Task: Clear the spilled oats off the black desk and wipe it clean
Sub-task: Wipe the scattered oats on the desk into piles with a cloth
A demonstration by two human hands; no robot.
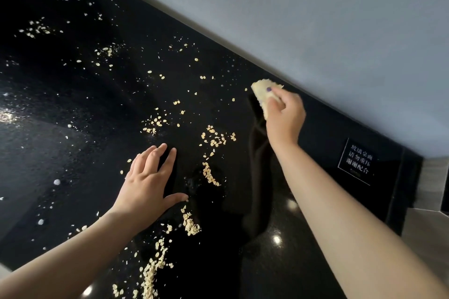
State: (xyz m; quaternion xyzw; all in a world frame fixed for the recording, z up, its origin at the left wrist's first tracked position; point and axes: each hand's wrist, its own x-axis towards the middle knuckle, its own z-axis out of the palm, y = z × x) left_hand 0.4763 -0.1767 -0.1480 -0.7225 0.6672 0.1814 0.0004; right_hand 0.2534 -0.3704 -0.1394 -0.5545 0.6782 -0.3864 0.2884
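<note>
Pale oats (213, 139) lie scattered over the glossy black desk (80, 109), thin towards the far left and gathered in lines near the front (153, 272). My right hand (285, 116) grips a yellow cloth (263, 91) near the desk's far edge by the wall. My left hand (148, 182) rests flat on the desk with its fingers spread, oats lying around it.
A grey wall (315, 19) runs along the far edge of the desk. A small black sign with white characters (359, 161) sits on the desk at the right. A grey surface (430, 216) borders the desk's right end. A few white drops (56, 181) dot the left part.
</note>
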